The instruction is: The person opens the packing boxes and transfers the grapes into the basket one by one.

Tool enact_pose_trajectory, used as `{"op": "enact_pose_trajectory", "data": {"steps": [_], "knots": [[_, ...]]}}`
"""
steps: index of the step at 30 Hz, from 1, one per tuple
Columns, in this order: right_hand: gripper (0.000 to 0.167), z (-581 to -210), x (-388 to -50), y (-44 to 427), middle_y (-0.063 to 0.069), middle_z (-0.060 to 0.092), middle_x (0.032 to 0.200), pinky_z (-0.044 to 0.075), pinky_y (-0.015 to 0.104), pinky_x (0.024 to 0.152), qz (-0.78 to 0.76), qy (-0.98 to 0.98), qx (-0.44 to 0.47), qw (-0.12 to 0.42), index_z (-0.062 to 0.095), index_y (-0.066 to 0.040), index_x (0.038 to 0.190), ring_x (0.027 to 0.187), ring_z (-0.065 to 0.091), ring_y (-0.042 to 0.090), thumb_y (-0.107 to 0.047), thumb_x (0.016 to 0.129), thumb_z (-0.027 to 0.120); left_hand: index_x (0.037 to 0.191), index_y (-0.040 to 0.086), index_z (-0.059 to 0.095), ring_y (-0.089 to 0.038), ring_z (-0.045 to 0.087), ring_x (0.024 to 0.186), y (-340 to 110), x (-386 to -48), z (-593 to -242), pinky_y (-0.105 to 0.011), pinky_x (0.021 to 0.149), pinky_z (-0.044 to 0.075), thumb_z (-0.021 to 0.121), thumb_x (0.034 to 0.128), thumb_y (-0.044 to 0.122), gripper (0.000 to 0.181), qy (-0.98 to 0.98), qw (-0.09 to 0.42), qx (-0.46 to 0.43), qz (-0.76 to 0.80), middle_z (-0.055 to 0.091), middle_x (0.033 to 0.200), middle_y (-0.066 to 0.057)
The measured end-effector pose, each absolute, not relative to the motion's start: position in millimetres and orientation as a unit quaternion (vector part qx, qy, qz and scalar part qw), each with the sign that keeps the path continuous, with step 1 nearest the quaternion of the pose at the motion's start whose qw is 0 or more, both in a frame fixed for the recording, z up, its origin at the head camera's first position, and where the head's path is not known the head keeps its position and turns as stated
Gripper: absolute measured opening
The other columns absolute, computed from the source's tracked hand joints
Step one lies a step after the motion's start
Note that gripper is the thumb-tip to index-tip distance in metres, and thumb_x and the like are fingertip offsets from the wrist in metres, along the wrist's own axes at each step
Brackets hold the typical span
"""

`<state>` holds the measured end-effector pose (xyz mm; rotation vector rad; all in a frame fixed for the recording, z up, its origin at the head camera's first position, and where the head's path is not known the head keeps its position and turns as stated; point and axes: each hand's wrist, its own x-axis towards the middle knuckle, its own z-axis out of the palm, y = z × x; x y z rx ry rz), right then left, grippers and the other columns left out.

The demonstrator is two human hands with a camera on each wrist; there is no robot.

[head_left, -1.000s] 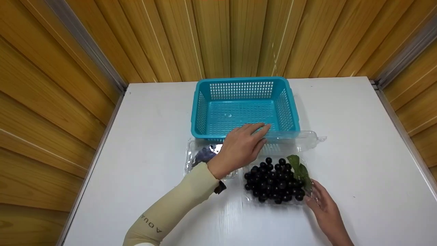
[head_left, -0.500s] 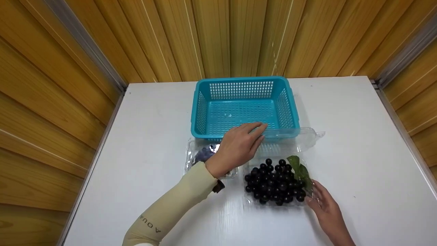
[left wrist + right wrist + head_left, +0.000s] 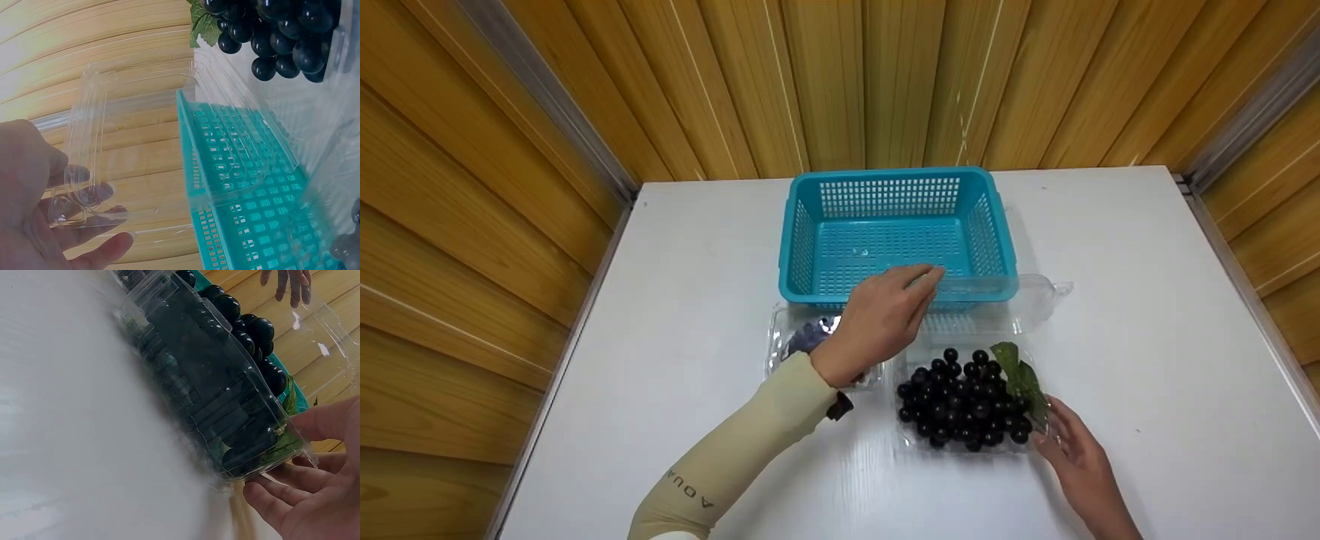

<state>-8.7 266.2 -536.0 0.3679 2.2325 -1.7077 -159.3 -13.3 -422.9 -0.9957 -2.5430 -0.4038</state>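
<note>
Black grapes (image 3: 960,405) with green leaves (image 3: 1016,371) lie in a clear plastic clamshell container (image 3: 191,394). Its hinged clear lid (image 3: 986,300) stands raised on the far side, overlapping the basket's near rim. My left hand (image 3: 885,307) is at the lid's left end; in the left wrist view, its fairly straight fingers (image 3: 107,222) show through and beside the lid's corner. My left thumb cannot be made out there. At the container's right end, my right hand (image 3: 1080,461) grips the corner, thumb on the rim and fingers beneath.
A turquoise plastic basket (image 3: 900,172) stands behind the container. Left of the grapes, partly under my left forearm, lies another clear container (image 3: 777,341) with purple fruit (image 3: 808,335). Wood-patterned walls (image 3: 862,82) border the white table (image 3: 697,247).
The lid's far edge has risen slightly, and my left hand has shifted a little left and away from me with it. My right hand stays at the container's corner.
</note>
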Motion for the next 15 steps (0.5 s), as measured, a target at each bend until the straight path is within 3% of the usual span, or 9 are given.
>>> {"op": "enact_pose_trajectory", "data": {"steps": [4,8,11,15], "knots": [[0.076,-535.2,-8.5,266.7,0.019,0.015,0.161,0.021,0.049,0.117,-0.587,0.785,0.126,0.153,0.012,-0.013,0.156,0.148,0.015,0.037,-0.039,0.098,0.054,0.136,0.017,0.056,-0.014,0.063,0.114,-14.0,-160.4,-423.4,-0.031,0.091,0.054,0.038,0.1055,0.028,0.037,-0.904,0.192,-0.354,-0.144,0.065,0.127,-0.001],[0.074,-534.2,-7.4,266.1,0.02,0.021,0.159,0.034,0.02,0.109,-0.58,0.793,0.117,0.142,0.015,-0.012,0.155,0.147,0.021,0.037,-0.038,0.098,0.054,0.134,0.016,0.058,-0.015,0.065,0.111,-14.0,-162.0,-424.4,-0.031,0.088,0.055,0.041,0.1046,0.026,0.035,-0.902,0.199,-0.354,-0.146,0.066,0.125,-0.002],[0.072,-533.9,-6.6,265.2,0.021,0.023,0.158,0.032,0.001,0.093,-0.585,0.793,0.111,0.132,0.017,-0.011,0.155,0.146,0.022,0.038,-0.036,0.098,0.055,0.132,0.015,0.059,-0.015,0.066,0.109,-14.0,-163.1,-425.0,-0.031,0.086,0.056,0.047,0.1028,0.023,0.033,-0.901,0.203,-0.353,-0.149,0.067,0.124,-0.002],[0.072,-534.0,-5.9,264.7,0.021,0.023,0.158,0.032,-0.001,0.091,-0.592,0.788,0.108,0.128,0.018,-0.01,0.154,0.146,0.021,0.038,-0.035,0.098,0.055,0.131,0.014,0.06,-0.015,0.065,0.109,-14.3,-164.1,-425.2,-0.031,0.086,0.056,0.047,0.1026,0.023,0.032,-0.904,0.197,-0.349,-0.152,0.066,0.124,-0.002]]}}
